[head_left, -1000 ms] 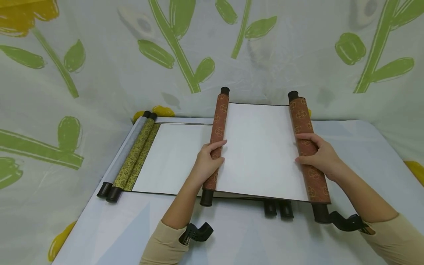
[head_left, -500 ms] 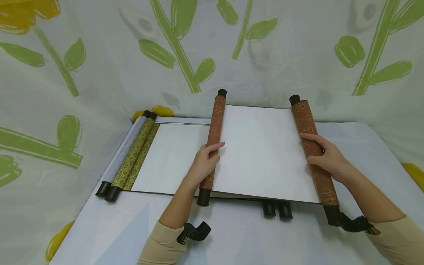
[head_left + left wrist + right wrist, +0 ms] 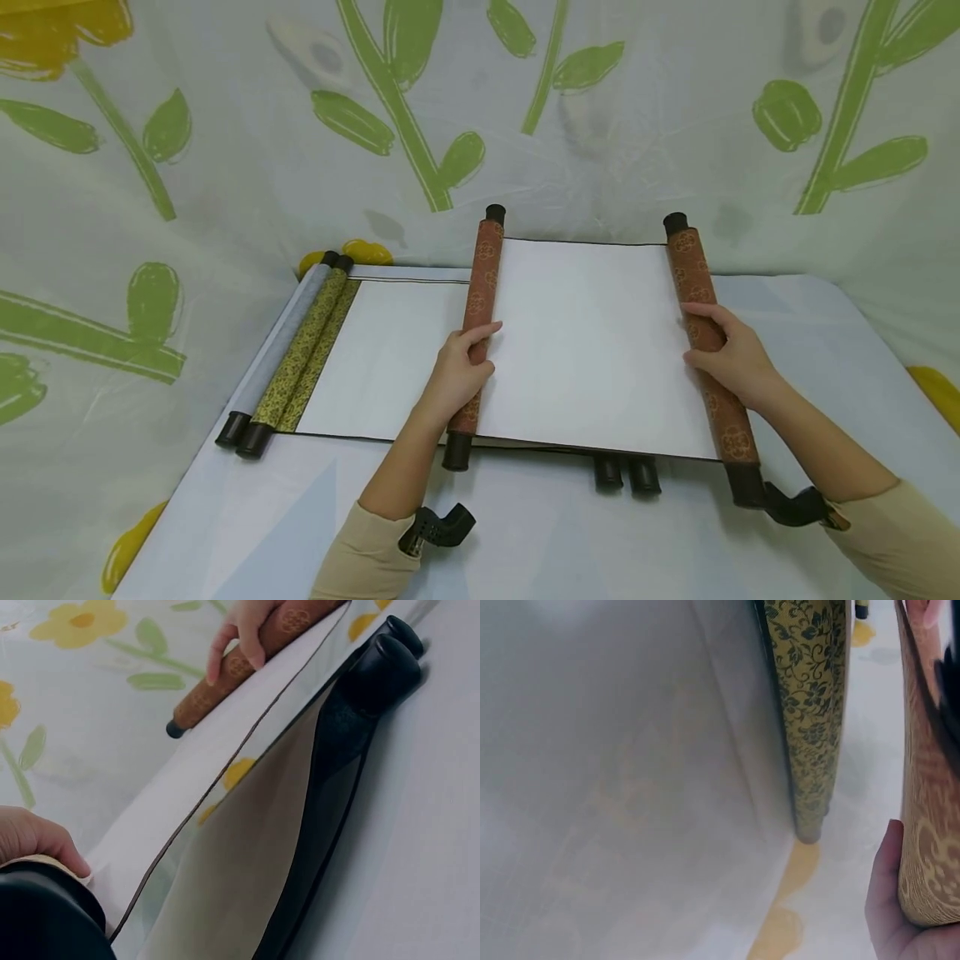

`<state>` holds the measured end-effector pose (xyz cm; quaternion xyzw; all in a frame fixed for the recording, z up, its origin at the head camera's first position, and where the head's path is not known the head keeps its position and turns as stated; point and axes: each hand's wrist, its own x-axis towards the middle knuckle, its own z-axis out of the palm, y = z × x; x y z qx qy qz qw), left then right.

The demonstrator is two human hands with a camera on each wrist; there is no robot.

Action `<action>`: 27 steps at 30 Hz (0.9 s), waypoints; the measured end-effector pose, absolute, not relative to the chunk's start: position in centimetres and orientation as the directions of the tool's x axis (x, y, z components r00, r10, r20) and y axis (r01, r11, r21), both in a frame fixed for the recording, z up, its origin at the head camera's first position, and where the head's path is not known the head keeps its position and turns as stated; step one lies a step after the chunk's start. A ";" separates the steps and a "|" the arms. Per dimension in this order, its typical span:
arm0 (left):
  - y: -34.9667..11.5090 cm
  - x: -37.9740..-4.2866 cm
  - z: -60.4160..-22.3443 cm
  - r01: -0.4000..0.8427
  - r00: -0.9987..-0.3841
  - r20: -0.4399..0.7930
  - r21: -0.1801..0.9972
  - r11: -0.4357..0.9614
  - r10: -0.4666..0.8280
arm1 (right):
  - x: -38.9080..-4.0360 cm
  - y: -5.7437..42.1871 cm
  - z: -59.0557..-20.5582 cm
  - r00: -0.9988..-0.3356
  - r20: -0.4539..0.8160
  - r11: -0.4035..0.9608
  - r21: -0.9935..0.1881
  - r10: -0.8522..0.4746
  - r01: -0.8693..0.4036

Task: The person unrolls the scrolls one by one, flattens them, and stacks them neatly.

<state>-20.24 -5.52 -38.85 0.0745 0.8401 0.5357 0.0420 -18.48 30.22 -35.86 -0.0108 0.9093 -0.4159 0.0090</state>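
A partly unrolled scroll with white paper (image 3: 588,350) is held up by both hands in the head view. Its left reddish-brown roller (image 3: 484,283) is gripped by my left hand (image 3: 459,371), thumb and index finger on the paper side. My right hand (image 3: 731,354) grips the thicker right roller (image 3: 692,271) between thumb and fingers. In the right wrist view, right-hand fingers (image 3: 889,892) curl round the brown roller (image 3: 930,862). Beneath lies another open scroll (image 3: 397,358) with yellow-green patterned edging; the raised one hides its right part.
At the table's left edge lie a yellow-green patterned roller (image 3: 303,346) and a grey-blue roll (image 3: 277,346), side by side. Two black roller ends (image 3: 626,475) poke out below the raised paper. A fabric backdrop (image 3: 247,167) with printed plants rises behind the table (image 3: 525,542).
Both hands have drawn the brown rollers slightly apart, the left one leftward and the right one rightward. A wider stretch of white paper shows between them. The scrolls on the table have stayed put.
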 end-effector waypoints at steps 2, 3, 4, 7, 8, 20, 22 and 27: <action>-5.6 -20.2 -38.9 0.084 -0.985 0.012 0.906 0.414 0.174 | -18.6 30.3 -35.9 -1.000 -0.012 0.661 -0.750 -0.015 -0.001; -5.7 -20.2 -38.8 0.087 -0.984 0.013 0.905 0.417 0.176 | -18.7 30.4 -36.0 -1.000 -0.018 0.662 -0.749 -0.012 0.006; -5.7 -20.2 -38.8 0.090 -0.984 0.015 0.903 0.419 0.180 | -18.8 30.5 -36.0 -1.000 -0.023 0.665 -0.747 -0.012 0.010; -5.8 -20.2 -38.7 0.096 -0.982 0.016 0.901 0.424 0.186 | -18.9 30.6 -36.1 -0.999 -0.046 0.666 -0.746 -0.019 0.022; -5.8 -20.2 -38.7 0.095 -0.982 0.014 0.900 0.426 0.187 | -18.9 30.6 -36.1 -0.998 -0.051 0.669 -0.743 -0.023 0.023; -6.3 -20.6 -38.9 0.085 -0.990 0.016 0.862 0.500 0.142 | -18.8 31.0 -36.5 -0.998 -0.054 0.696 -0.718 -0.043 0.009; -6.4 -20.7 -39.0 0.080 -0.991 0.014 0.859 0.506 0.132 | -18.8 31.0 -36.5 -0.997 -0.067 0.689 -0.724 -0.032 0.026; -6.5 -20.8 -39.2 0.069 -0.994 0.015 0.867 0.493 0.111 | -18.9 30.9 -36.5 -0.997 -0.074 0.669 -0.742 -0.028 0.036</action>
